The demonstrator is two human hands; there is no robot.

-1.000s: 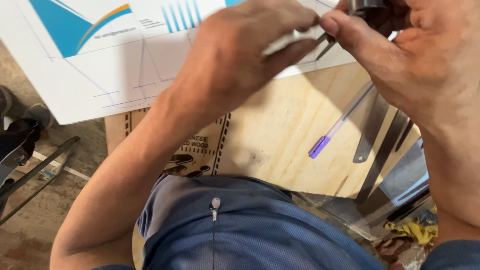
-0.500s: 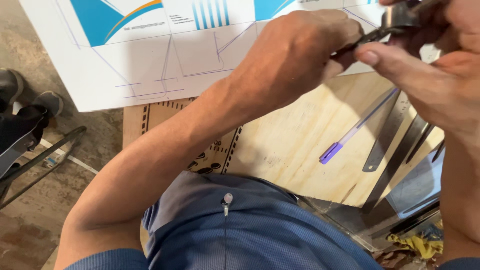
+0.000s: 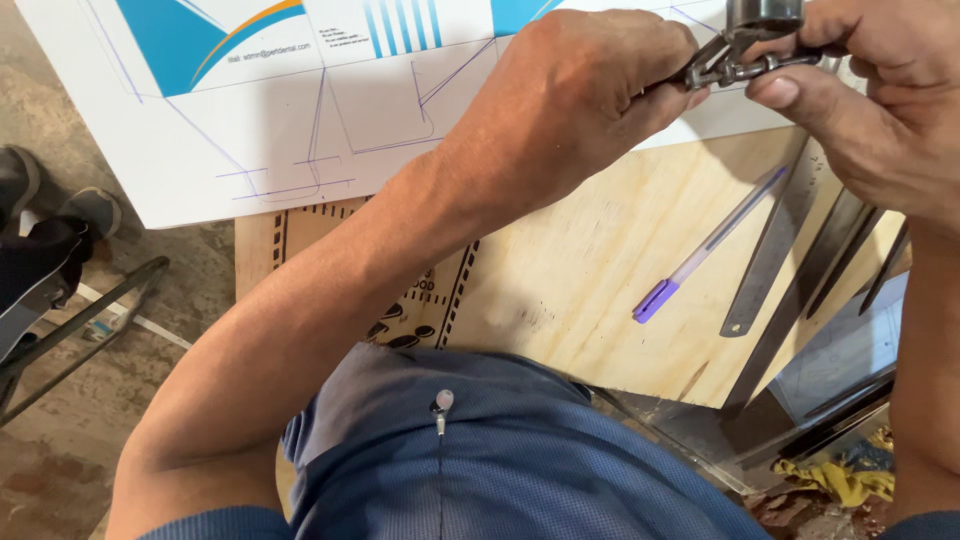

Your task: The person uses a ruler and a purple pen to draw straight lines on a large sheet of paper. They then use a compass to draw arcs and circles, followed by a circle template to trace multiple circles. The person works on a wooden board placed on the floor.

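Note:
My left hand (image 3: 575,95) is closed around the handle end of a small dark metal tool (image 3: 735,60) held above the board. My right hand (image 3: 870,100) pinches the tool's other end, with the thumb under it and the fingers over its round metal head at the top edge. Both hands hover over a white sheet (image 3: 300,110) with blue printed shapes and drawn pen lines, which lies on a plywood board (image 3: 590,280). The tool's far end is cut off by the frame.
A purple-capped pen (image 3: 700,250) lies on the plywood beside a steel ruler (image 3: 775,250) and other long metal strips (image 3: 850,250). Concrete floor, a dark bag and metal rods (image 3: 60,290) are at left. Scraps lie at bottom right.
The view has shifted so the hands sit further right and higher. Both hands stay on the tool; the right fingers have shifted over its round head.

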